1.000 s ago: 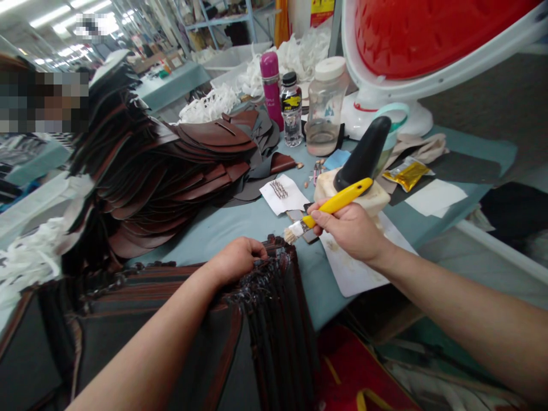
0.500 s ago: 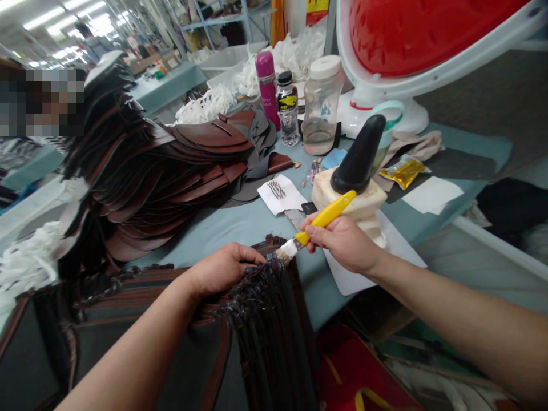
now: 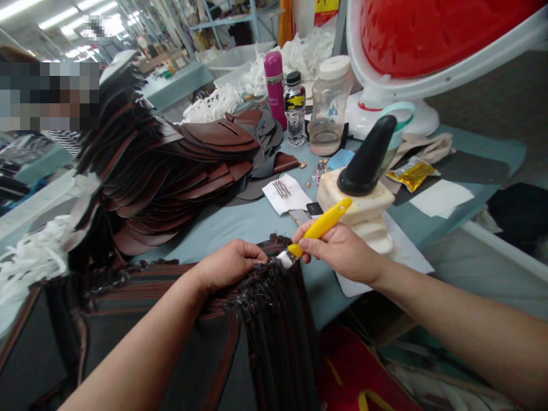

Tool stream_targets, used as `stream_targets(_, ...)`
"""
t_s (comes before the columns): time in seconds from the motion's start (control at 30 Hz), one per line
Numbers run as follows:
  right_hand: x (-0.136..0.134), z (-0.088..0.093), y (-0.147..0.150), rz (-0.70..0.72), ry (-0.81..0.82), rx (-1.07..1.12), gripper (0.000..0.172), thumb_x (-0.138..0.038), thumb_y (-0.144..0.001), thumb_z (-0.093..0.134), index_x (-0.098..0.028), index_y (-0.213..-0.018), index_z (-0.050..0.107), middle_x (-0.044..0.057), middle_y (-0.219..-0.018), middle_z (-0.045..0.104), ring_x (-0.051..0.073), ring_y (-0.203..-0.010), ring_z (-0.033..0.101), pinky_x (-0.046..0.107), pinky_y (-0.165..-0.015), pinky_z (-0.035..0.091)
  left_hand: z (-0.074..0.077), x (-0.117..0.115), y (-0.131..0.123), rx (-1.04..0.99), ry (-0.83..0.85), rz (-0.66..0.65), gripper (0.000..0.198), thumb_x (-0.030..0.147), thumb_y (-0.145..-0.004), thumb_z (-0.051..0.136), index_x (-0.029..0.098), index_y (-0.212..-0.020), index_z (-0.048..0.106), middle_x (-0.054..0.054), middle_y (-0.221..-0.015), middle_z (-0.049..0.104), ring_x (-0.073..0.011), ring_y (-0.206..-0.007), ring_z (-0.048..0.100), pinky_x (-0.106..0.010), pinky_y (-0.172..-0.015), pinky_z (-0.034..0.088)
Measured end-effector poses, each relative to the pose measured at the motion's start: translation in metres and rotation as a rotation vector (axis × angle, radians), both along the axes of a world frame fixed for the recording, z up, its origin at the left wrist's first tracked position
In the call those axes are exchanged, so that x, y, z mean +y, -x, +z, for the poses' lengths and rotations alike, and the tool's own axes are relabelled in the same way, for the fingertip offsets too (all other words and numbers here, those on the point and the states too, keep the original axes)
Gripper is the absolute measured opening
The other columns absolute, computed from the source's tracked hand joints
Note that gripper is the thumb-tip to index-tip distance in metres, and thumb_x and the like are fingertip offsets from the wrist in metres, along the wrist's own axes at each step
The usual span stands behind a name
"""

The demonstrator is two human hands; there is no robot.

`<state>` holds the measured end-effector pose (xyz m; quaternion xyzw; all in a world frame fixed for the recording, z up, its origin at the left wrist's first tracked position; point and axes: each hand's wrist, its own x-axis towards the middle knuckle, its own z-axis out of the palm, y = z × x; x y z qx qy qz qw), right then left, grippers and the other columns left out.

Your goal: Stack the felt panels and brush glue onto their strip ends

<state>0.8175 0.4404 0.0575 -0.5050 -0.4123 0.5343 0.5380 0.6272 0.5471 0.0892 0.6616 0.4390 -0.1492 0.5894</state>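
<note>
My right hand (image 3: 331,245) is closed round the yellow handle of a brush (image 3: 323,224), which slants down to the left. The brush's pale ferrule (image 3: 286,259) meets the upper edges of a thick stack of dark leather pieces (image 3: 269,337); its bristles are mostly hidden among them. Left of the brush, my left hand (image 3: 233,262) lies over the stack, thumb and fingertips pinched at a leather edge close to the brush tip. Dark, shiny, ragged edges run along the top of the stack.
A heap of brown leather pieces (image 3: 171,188) stands behind the stack. Right of it are a pink flask (image 3: 275,91), a small bottle (image 3: 295,111), a clear jar (image 3: 329,114) and a black cone (image 3: 370,157) on a cream block. A red and white fan (image 3: 428,51) rises behind.
The brush has moved down and slightly left into the leather edges, its bristles now less visible. My left hand stays pinched at the stack. The whole view has shifted slightly.
</note>
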Motion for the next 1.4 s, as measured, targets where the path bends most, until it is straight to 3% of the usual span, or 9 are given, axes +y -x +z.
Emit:
stream_targets(0.07,-0.001,0.001,0.001,0.057,-0.03,0.124,0.019,-0.033,-0.077,0.061,-0.015,-0.083,0.059,0.0,-0.067,0.057,0.011,-0.057,0.054,0.024,-0.054,0.045,-0.002,0.002,0.0,-0.014,-0.035,0.013,0.026,0.039,-0.068,0.056,0.014,-0.075,0.063,0.0,-0.067,0.059,-0.0118,-0.059,0.049,-0.023,-0.059,0.04)
stream_targets(0.17,0.0,0.002,-0.004,-0.083,-0.097,0.183,0.022,-0.035,-0.078,0.061,-0.015,-0.086,0.057,0.0,-0.069,0.056,0.011,-0.056,0.054,0.024,-0.054,0.045,-0.007,0.004,-0.003,0.064,-0.142,-0.048,0.023,0.034,-0.066,0.056,0.015,-0.077,0.062,0.0,-0.066,0.061,-0.0134,-0.061,0.051,-0.024,-0.061,0.041)
stream_targets(0.27,0.002,-0.005,-0.009,-0.16,-0.06,0.018,0.019,-0.033,-0.076,0.06,-0.015,-0.08,0.057,0.0,-0.068,0.055,0.01,-0.055,0.052,0.024,-0.053,0.044,-0.011,0.005,-0.007,0.157,-0.216,-0.165,0.025,0.026,-0.064,0.056,0.017,-0.086,0.063,0.0,-0.075,0.066,-0.0167,-0.071,0.056,-0.026,-0.069,0.043)
stream_targets(0.43,0.006,-0.028,-0.008,0.007,0.043,-0.246,0.012,-0.025,-0.077,0.052,-0.015,-0.078,0.059,-0.001,-0.062,0.054,0.013,-0.056,0.051,0.026,-0.056,0.042,-0.012,0.003,-0.009,0.103,-0.123,-0.255,0.031,0.03,-0.069,0.054,0.018,-0.095,0.066,-0.003,-0.092,0.068,-0.0214,-0.087,0.058,-0.029,-0.081,0.042)
stream_targets(0.67,0.003,-0.004,-0.003,-0.046,-0.136,-0.371,0.012,-0.025,-0.078,0.051,-0.016,-0.075,0.06,0.0,-0.068,0.058,0.014,-0.063,0.053,0.026,-0.06,0.042,-0.016,0.002,-0.007,0.073,-0.13,-0.233,0.033,0.026,-0.066,0.053,0.018,-0.098,0.059,-0.002,-0.09,0.066,-0.0195,-0.084,0.058,-0.029,-0.079,0.043)
stream_targets(0.77,0.006,-0.012,0.0,0.064,-0.102,-0.456,0.012,-0.022,-0.076,0.05,-0.017,-0.075,0.061,0.002,-0.07,0.061,0.016,-0.067,0.056,0.028,-0.065,0.043,-0.017,0.002,-0.007,0.076,-0.121,-0.22,0.028,0.024,-0.065,0.052,0.018,-0.091,0.057,-0.001,-0.084,0.065,-0.0178,-0.079,0.056,-0.028,-0.075,0.043)
stream_targets(0.87,0.011,-0.025,-0.004,-0.015,-0.103,-0.506,0.012,-0.022,-0.077,0.051,-0.017,-0.076,0.061,0.002,-0.071,0.061,0.016,-0.068,0.056,0.03,-0.066,0.043,-0.019,0.001,-0.007,0.069,-0.137,-0.202,0.028,0.024,-0.063,0.053,0.018,-0.09,0.057,0.0,-0.08,0.063,-0.0168,-0.076,0.054,-0.026,-0.071,0.043)
stream_targets(1.07,0.007,-0.015,-0.015,-0.242,-0.104,-0.286,0.015,-0.029,-0.078,0.054,-0.016,-0.078,0.059,0.0,-0.065,0.056,0.014,-0.059,0.053,0.028,-0.058,0.044,-0.023,0.0,-0.006,0.048,-0.146,-0.151,0.011,0.022,-0.061,0.051,0.017,-0.069,0.055,0.002,-0.065,0.053,-0.0129,-0.063,0.047,-0.023,-0.061,0.039)
stream_targets(1.4,-0.001,-0.028,-0.008,-0.155,0.038,0.05,0.022,-0.035,-0.075,0.061,-0.014,-0.081,0.058,-0.002,-0.061,0.054,0.011,-0.052,0.052,0.024,-0.051,0.042,-0.015,-0.004,-0.002,0.005,-0.134,-0.118,0.023,0.036,-0.067,0.055,0.017,-0.077,0.061,0.002,-0.067,0.057,-0.0131,-0.063,0.05,-0.023,-0.061,0.04)
